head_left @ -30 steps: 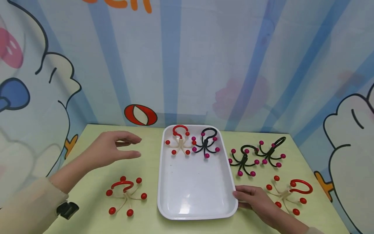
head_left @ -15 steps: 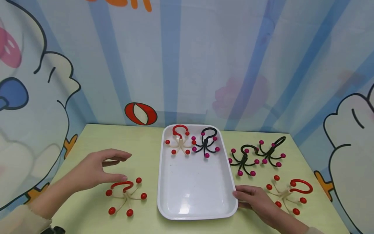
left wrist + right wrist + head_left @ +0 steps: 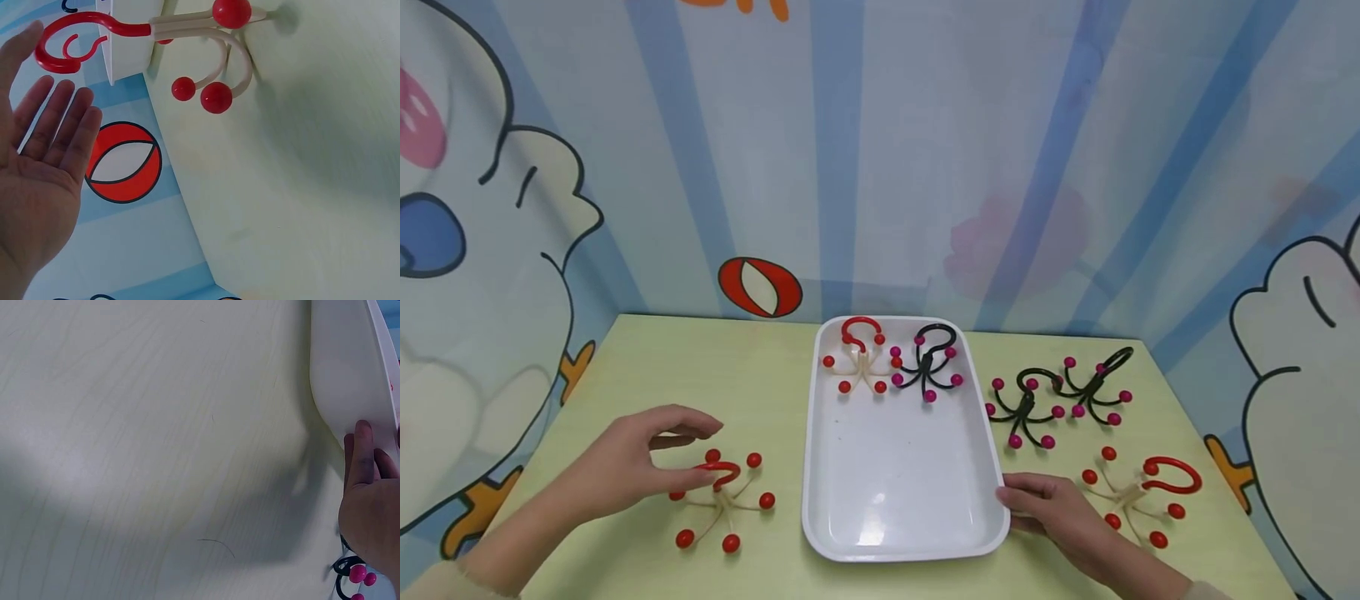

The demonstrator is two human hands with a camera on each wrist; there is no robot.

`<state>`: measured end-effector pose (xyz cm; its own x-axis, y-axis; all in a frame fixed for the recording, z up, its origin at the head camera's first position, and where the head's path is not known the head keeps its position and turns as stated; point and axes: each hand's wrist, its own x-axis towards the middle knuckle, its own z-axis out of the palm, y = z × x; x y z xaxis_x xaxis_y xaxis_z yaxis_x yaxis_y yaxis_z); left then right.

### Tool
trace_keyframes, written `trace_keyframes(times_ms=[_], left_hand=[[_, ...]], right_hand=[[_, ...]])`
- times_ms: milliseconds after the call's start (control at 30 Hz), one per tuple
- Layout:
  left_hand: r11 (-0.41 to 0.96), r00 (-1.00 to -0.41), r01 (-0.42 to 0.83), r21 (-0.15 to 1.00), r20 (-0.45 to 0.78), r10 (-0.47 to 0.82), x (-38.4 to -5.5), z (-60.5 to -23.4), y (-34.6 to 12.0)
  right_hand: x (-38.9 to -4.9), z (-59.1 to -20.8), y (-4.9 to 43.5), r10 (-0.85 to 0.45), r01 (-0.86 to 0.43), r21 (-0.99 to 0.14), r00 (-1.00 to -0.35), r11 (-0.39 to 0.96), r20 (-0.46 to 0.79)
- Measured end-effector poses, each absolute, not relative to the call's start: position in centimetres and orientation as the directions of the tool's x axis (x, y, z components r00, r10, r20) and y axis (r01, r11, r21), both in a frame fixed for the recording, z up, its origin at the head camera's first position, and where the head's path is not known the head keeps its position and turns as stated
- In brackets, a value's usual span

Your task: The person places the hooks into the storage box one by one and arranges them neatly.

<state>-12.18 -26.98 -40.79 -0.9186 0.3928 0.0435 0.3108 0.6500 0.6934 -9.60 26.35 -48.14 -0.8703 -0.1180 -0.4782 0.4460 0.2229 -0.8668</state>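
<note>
On the left of the table stands a claw-shaped massager (image 3: 722, 500) with a red hooked handle, cream prongs and red ball tips. My left hand (image 3: 625, 467) is beside its handle, thumb apart from straight fingers; in the left wrist view the thumb (image 3: 22, 53) overlaps the handle (image 3: 53, 47), and I cannot tell if it touches. My right hand (image 3: 1060, 512) grips the white tray (image 3: 902, 475) at its right edge, thumb on the rim and fingers against the outer wall. At the tray's far end are a red-and-cream massager (image 3: 862, 358) and a black one (image 3: 927, 364).
Right of the tray, two black massagers with magenta balls, one nearer (image 3: 1025, 406) and one farther (image 3: 1093, 387), lie close together. Another red-and-cream massager (image 3: 1129, 497) lies by my right forearm. A patterned curtain (image 3: 895, 167) hangs behind the table (image 3: 730, 358).
My left hand has come down and toward me, from above the table to the near-left massager's handle. My right hand has kept its place on the tray.
</note>
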Motion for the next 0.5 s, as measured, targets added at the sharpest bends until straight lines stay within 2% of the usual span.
trace_keyframes(times_ms=[500], left_hand=[[0.594, -0.939, 0.249, 0.765, 0.039, 0.343, -11.17, -41.69, -26.76]], right_hand=[[-9.61, -48.2, 26.28, -0.099, 0.453, -0.863, -0.871, 0.222, -0.482]])
